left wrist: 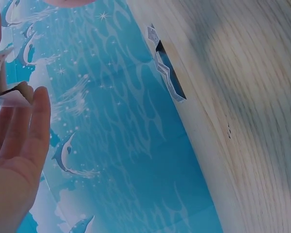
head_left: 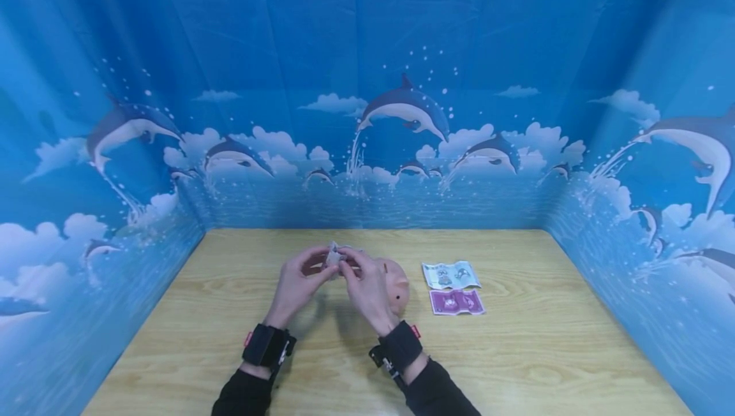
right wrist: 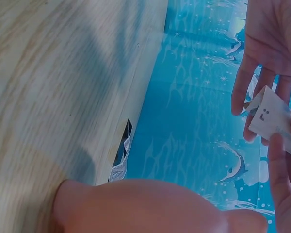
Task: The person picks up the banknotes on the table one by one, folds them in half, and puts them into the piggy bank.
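Note:
A small folded paper note (head_left: 333, 256), whitish with dark marks, is held up above the table between both hands. My left hand (head_left: 300, 281) pinches it from the left with thumb and fingers. From the other side my right hand (head_left: 367, 285) also pinches it at the edge. The right wrist view shows the note (right wrist: 272, 116) bent along a fold. Just beside and partly behind the right hand is a pink piggy bank (head_left: 398, 288), its rounded body (right wrist: 140, 206) filling the bottom of the right wrist view.
A pale blue printed note (head_left: 452, 274) and a purple one (head_left: 457, 302) lie creased on the wooden table (head_left: 545, 352) to the right. A wavy grey note (left wrist: 167, 73) lies near the far table edge. Dolphin-printed curtains (head_left: 310, 39) enclose three sides.

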The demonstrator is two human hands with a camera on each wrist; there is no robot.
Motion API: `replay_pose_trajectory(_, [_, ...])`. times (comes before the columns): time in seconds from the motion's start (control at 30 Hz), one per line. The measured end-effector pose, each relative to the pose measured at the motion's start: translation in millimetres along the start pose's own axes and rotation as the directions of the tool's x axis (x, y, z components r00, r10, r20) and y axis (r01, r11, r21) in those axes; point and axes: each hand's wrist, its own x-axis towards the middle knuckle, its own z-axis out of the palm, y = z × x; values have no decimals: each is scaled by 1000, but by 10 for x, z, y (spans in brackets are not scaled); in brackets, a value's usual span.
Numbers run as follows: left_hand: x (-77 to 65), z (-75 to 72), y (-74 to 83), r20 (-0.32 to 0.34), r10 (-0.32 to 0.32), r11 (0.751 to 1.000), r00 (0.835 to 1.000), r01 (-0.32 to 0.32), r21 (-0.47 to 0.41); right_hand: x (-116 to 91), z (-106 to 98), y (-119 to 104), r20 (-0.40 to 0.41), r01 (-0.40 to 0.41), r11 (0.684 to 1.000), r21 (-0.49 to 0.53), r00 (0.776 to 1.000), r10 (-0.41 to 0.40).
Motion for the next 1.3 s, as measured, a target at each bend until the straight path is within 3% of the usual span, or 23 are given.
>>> replay_pose_trajectory(0.4, [-8, 12, -6, 4, 1, 999, 1000, 0, -51, -12, 9, -14, -9, -28, 999, 42, 1000, 29])
replay_pose_trajectory(0.7, [-11, 16, 18, 38, -25, 1000, 999, 25, -2, -33, -9, -11, 10, -43, 999, 10, 999, 43])
replay_pose_trajectory(1.0, [4, 31, 5, 15, -39, 999, 999, 39, 17, -28, 6, -5, 24, -48, 998, -29, 999, 49])
replay_pose_trajectory(1.23, [-57, 7, 373, 10, -100, 994, 995, 100, 49, -16, 19, -10, 51, -75, 997, 7, 996, 75])
replay_pose_trajectory(1.3, [-64, -1, 415, 12, -98, 994, 995, 97, 52, -12, 21, -8, 55, -72, 997, 3, 996, 72])
